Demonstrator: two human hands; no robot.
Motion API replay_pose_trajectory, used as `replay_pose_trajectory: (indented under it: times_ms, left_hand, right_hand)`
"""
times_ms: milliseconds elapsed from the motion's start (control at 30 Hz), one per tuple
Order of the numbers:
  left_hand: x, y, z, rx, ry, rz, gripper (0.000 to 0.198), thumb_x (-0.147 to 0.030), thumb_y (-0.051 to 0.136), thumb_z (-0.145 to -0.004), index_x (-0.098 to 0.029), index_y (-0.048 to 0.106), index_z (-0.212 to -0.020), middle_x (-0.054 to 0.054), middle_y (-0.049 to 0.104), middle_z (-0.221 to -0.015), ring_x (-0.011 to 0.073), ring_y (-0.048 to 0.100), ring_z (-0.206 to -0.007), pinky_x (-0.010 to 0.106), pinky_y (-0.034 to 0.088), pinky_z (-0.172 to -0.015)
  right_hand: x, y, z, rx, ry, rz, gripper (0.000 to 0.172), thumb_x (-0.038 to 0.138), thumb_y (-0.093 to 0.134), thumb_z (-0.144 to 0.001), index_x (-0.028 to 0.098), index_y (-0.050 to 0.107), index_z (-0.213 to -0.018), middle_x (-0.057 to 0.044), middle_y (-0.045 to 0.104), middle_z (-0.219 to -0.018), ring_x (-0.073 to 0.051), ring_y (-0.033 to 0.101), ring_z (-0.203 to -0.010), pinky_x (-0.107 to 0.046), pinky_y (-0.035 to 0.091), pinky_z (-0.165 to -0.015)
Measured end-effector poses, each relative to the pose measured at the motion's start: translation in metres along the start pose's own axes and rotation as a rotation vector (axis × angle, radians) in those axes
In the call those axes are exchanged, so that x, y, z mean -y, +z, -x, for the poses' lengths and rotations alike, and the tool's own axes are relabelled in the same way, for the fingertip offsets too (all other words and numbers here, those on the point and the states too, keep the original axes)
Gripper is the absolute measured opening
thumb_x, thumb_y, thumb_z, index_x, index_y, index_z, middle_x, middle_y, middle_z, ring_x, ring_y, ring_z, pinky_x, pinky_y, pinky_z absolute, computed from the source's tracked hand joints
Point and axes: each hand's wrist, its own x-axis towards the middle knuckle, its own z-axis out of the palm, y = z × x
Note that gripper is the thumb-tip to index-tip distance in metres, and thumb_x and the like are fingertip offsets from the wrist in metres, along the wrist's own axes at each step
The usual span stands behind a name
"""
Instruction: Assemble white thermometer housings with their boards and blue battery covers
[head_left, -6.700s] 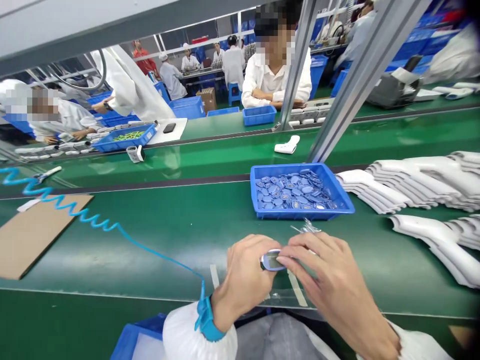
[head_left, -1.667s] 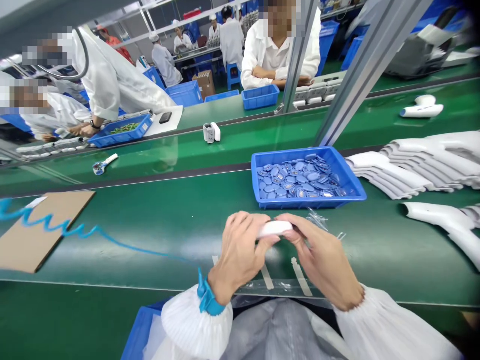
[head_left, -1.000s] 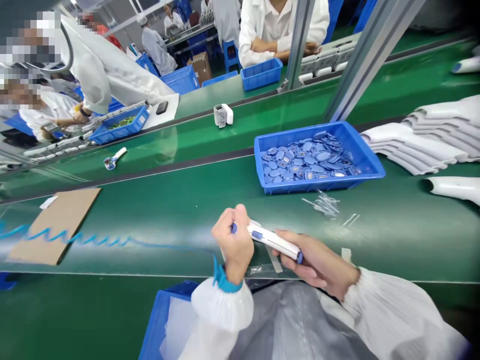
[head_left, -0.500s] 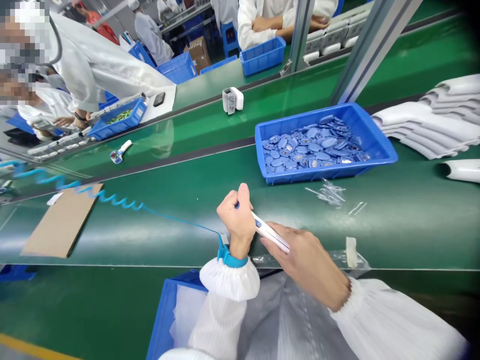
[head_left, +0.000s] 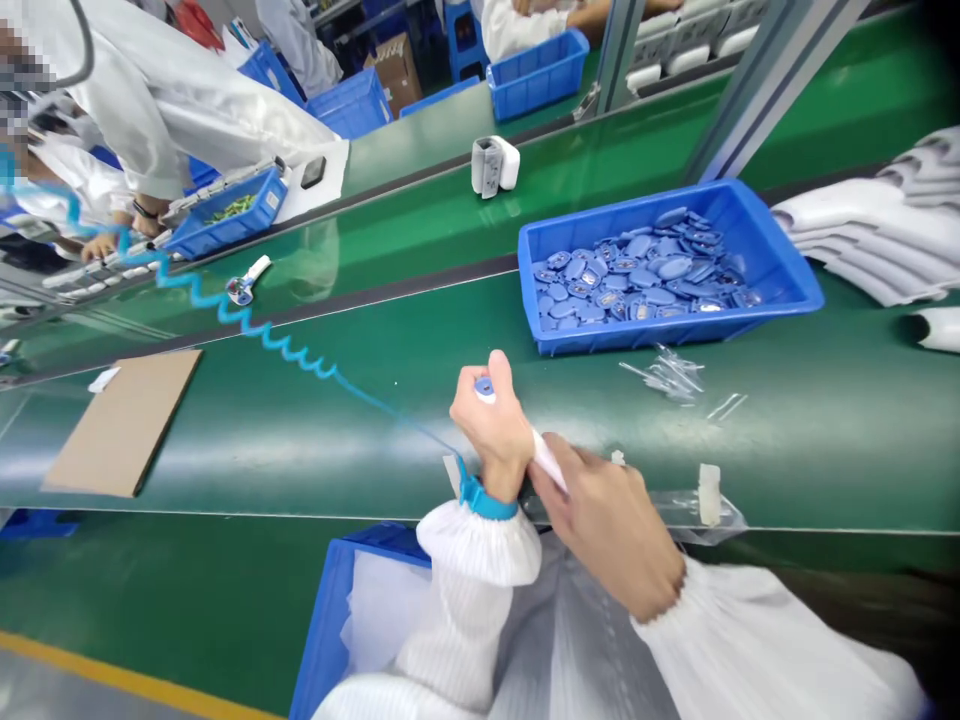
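Observation:
My left hand (head_left: 493, 428) is wrapped around a slim white plastic housing (head_left: 550, 464), thumb pointing up. A small blue oval piece (head_left: 484, 386) shows at the housing's far end, beside the thumb. My right hand (head_left: 609, 520) closes around the near end, hiding much of it. A blue wrist strap (head_left: 486, 498) with a coiled cord (head_left: 259, 328) circles my left wrist. Beyond the hands stands a blue bin (head_left: 679, 328) holding many blue oval pieces (head_left: 651, 268).
Thin clear strips (head_left: 667, 375) lie before the bin. White curved shells (head_left: 862, 225) are stacked at right. A cardboard sheet (head_left: 124, 425) lies at left. Grey-and-white parts (head_left: 495, 166) and a small white device (head_left: 247, 281) sit on the far belt. Co-workers and a metal post (head_left: 776, 85) stand beyond.
The view has shifted a little. The housing has turned in my hands, so its blue end shows more and less of its white length is visible. My hands are closer together.

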Motion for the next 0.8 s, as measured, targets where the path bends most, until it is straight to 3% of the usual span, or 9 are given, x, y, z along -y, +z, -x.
replay_pose_trajectory:
  times_ms: [100, 233, 467, 567, 667, 800]
  left_hand:
    - [-0.004, -0.003, -0.001, 0.109, -0.105, 0.253, 0.054, -0.06, 0.047, -0.1, -0.02, 0.049, -0.064, -0.002, 0.048, -0.054, 0.0117, 0.046, -0.051, 0.027, 0.038, -0.056]
    - [-0.008, -0.008, 0.0, 0.135, -0.134, 0.417, 0.056, -0.065, 0.04, -0.1, -0.019, 0.053, -0.07, 0.0, 0.052, -0.06, 0.0128, 0.05, -0.054, 0.027, 0.04, -0.056]
    - [-0.014, -0.014, -0.001, 0.179, -0.135, 0.4, 0.058, -0.067, 0.034, -0.1, -0.021, 0.049, -0.068, 0.001, 0.049, -0.06, 0.0142, 0.053, -0.057, 0.03, 0.044, -0.06]
    - [-0.016, -0.02, 0.0, 0.209, -0.147, 0.386, 0.06, -0.067, 0.03, -0.101, -0.021, 0.049, -0.067, 0.002, 0.05, -0.062, 0.0148, 0.052, -0.06, 0.03, 0.045, -0.063]
    - [-0.018, -0.034, 0.0, 0.398, -0.115, 0.405, 0.056, -0.069, 0.037, -0.099, -0.021, 0.058, -0.078, 0.005, 0.058, -0.075, 0.0168, 0.055, -0.07, 0.03, 0.046, -0.068]
    - [-0.022, -0.063, -0.003, 0.75, -0.017, 0.275, 0.038, -0.052, 0.073, -0.087, -0.022, 0.063, -0.109, 0.008, 0.062, -0.106, 0.0189, 0.058, -0.088, 0.03, 0.047, -0.077]
  right_hand:
    - [0.003, -0.001, 0.004, -0.089, -0.023, -0.13, 0.025, 0.031, 0.046, -0.102, 0.017, 0.065, -0.098, 0.0, 0.067, -0.067, -0.017, 0.062, -0.048, -0.029, 0.027, -0.047]
    - [0.003, -0.001, 0.007, -0.15, 0.004, -0.167, 0.027, 0.034, 0.045, -0.102, 0.017, 0.067, -0.103, 0.0, 0.07, -0.072, -0.016, 0.064, -0.052, -0.03, 0.03, -0.049]
    - [-0.013, -0.01, 0.007, 0.039, 0.134, -0.432, 0.032, 0.031, 0.058, -0.092, 0.021, 0.066, -0.121, -0.003, 0.077, -0.1, -0.019, 0.07, -0.072, -0.03, 0.048, -0.062]
    - [-0.017, -0.017, 0.007, 0.139, 0.231, -0.572, 0.032, 0.033, 0.061, -0.09, 0.027, 0.068, -0.12, 0.002, 0.076, -0.093, -0.017, 0.067, -0.067, -0.028, 0.048, -0.058]
    - [-0.022, -0.025, 0.007, 0.163, 0.3, -0.655, 0.028, 0.04, 0.06, -0.092, 0.03, 0.07, -0.116, 0.005, 0.072, -0.079, -0.014, 0.062, -0.06, -0.026, 0.046, -0.054]
    - [-0.034, -0.031, 0.003, 0.213, 0.29, -0.694, 0.033, 0.053, 0.057, -0.094, 0.03, 0.072, -0.113, 0.006, 0.066, -0.067, -0.014, 0.057, -0.057, -0.023, 0.046, -0.051]
